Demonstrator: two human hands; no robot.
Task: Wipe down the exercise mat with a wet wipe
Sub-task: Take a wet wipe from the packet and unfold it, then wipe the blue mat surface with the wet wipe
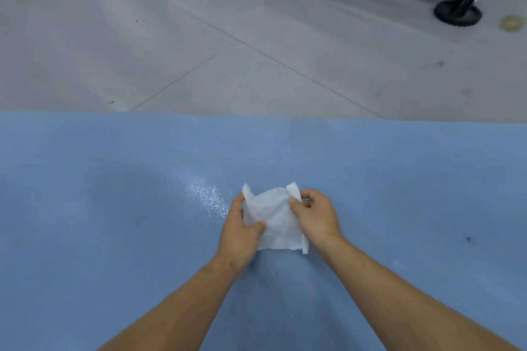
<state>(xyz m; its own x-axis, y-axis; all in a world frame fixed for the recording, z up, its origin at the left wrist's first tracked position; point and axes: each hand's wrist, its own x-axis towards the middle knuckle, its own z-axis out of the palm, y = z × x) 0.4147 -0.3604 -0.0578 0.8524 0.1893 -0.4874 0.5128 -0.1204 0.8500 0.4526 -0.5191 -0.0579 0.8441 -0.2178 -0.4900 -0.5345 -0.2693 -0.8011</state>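
A blue exercise mat (114, 208) fills the lower half of the view, its far edge running straight across the floor. A white wet wipe (275, 216) is held above the mat near the middle, partly unfolded and crumpled. My left hand (239, 228) pinches the wipe's left side between thumb and fingers. My right hand (313, 215) pinches its upper right corner. A glistening wet patch (208, 194) lies on the mat just left of the wipe.
Grey floor (171, 37) lies beyond the mat. A black metal frame with a round foot (457, 13) stands at the far right. Yellowish stains (512, 23) mark the floor near it. A small dark speck (468, 239) sits on the mat at right.
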